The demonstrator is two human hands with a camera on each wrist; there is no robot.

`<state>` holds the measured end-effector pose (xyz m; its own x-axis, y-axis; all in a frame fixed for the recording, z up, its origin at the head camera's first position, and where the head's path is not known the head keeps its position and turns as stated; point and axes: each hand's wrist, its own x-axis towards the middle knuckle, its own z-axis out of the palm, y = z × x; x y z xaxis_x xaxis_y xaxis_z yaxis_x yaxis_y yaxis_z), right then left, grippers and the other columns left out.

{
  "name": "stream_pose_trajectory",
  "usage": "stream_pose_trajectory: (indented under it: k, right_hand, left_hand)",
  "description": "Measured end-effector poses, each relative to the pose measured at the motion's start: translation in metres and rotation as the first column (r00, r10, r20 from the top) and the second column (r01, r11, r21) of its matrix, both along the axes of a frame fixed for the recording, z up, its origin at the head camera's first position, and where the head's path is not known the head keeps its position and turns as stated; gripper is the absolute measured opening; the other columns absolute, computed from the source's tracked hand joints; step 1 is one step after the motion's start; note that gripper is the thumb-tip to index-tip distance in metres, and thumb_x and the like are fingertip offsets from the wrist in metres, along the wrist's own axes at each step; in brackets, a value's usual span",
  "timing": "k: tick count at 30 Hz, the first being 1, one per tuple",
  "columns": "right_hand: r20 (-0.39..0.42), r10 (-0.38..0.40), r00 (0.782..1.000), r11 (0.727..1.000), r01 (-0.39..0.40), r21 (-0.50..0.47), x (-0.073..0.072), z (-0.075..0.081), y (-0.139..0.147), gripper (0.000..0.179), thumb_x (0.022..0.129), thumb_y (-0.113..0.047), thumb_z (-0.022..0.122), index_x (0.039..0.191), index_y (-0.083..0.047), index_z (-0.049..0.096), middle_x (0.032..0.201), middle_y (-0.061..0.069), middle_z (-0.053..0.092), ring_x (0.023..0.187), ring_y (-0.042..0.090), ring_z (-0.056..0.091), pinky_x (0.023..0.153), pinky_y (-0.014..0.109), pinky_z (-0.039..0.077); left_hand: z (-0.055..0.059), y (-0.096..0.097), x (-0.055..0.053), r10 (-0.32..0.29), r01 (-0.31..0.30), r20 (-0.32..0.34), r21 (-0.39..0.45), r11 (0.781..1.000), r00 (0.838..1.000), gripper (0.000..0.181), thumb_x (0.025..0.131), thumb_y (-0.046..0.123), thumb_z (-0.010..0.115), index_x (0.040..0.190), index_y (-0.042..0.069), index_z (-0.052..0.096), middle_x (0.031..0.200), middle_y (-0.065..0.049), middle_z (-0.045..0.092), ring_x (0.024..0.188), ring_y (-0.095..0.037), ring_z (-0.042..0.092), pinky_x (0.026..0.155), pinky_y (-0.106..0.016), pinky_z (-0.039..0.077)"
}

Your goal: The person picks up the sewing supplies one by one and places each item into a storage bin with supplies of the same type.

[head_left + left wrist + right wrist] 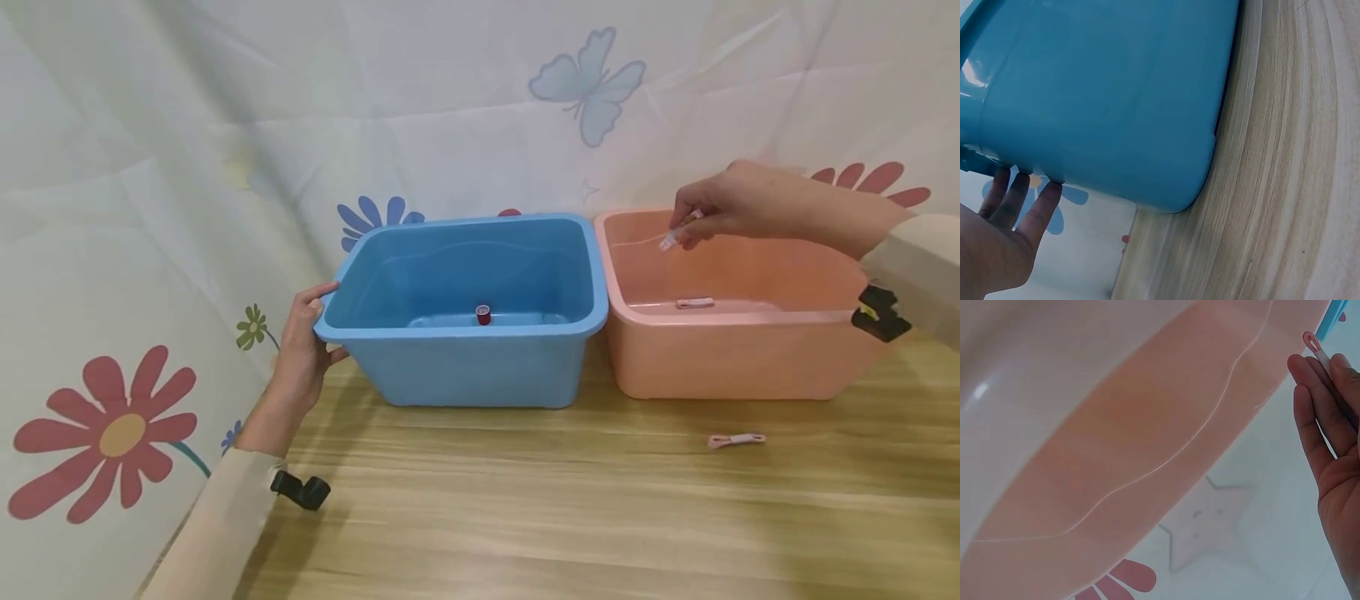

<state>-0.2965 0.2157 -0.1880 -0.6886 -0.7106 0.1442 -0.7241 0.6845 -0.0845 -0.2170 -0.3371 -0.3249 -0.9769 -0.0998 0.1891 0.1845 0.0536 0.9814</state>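
Observation:
A blue plastic bin [480, 367] stands on the table, and my left hand [298, 342] holds its left rim. In the left wrist view several fingers [1036, 215] press against the outer wall below the rim. My right hand [720, 204] pinches a small folded pink cord with a white band [678, 232] above the pink bin [735, 358]. Its looped end [1312, 341] sticks out past the fingertips in the right wrist view. Another folded cord [695, 303] lies inside the pink bin. Inside the blue bin is a small red cylinder with a pale top [483, 315].
A third folded pink cord [737, 440] lies on the wood-grain table [525, 500] in front of the pink bin. The two bins stand side by side, rims close together. A white cloth with printed flowers and a butterfly [588, 83] hangs behind and on the left.

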Motion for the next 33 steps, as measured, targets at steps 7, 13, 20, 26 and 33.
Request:
stream_pose_trajectory:
  k: [7,13,20,26,33]
  right_hand:
    - [0.017,-0.057,0.998,0.998,0.057,0.023,-0.001,0.004,0.002,0.009,0.094,-0.022,0.074,0.102,-0.020,0.071,0.087,-0.009,0.072,0.074,0.012,0.059,0.065,0.025,0.050]
    - [0.051,-0.090,0.995,0.996,0.089,0.027,0.001,0.009,0.005,0.015,0.096,-0.020,0.071,0.111,-0.017,0.071,0.100,-0.002,0.074,0.090,0.018,0.068,0.082,0.039,0.057]
    - [0.093,-0.145,0.985,0.989,0.143,0.027,0.007,0.010,0.009,0.020,0.100,-0.030,0.066,0.117,-0.021,0.070,0.107,-0.003,0.075,0.098,0.019,0.069,0.089,0.045,0.055]
    - [0.027,-0.090,0.996,0.996,0.090,0.001,0.019,0.013,0.011,0.020,0.098,-0.029,0.069,0.117,-0.022,0.071,0.105,-0.004,0.075,0.097,0.020,0.069,0.088,0.046,0.056]
    - [-0.125,0.001,0.992,1.000,-0.005,-0.031,0.057,0.008,0.019,0.026,0.088,-0.012,0.079,0.111,-0.024,0.073,0.100,-0.011,0.072,0.088,0.010,0.067,0.080,0.026,0.052]
  left_hand:
    - [0.001,0.001,-0.001,-0.007,0.007,-0.001,0.015,1.000,1.000,0.042,0.103,0.044,0.045,0.142,0.030,0.048,0.132,-0.004,0.050,0.117,-0.024,0.055,0.084,-0.038,0.053]
    - [0.001,0.004,-0.003,-0.014,0.014,-0.002,0.015,1.000,1.000,0.041,0.103,0.041,0.044,0.142,0.029,0.048,0.129,-0.004,0.051,0.115,-0.025,0.055,0.084,-0.038,0.054]
    - [0.000,0.003,-0.001,-0.012,0.012,0.007,0.019,1.000,1.000,0.042,0.102,0.041,0.044,0.142,0.029,0.048,0.126,-0.004,0.051,0.115,-0.024,0.056,0.084,-0.039,0.053]
    - [0.002,0.001,0.002,-0.001,0.001,0.002,0.035,0.999,1.000,0.041,0.102,0.042,0.045,0.141,0.029,0.049,0.125,-0.003,0.051,0.112,-0.022,0.056,0.084,-0.040,0.053]
    - [0.006,0.001,0.001,0.006,-0.006,0.008,0.045,0.999,1.000,0.041,0.101,0.041,0.046,0.140,0.029,0.050,0.124,-0.002,0.052,0.113,-0.022,0.056,0.084,-0.039,0.053]
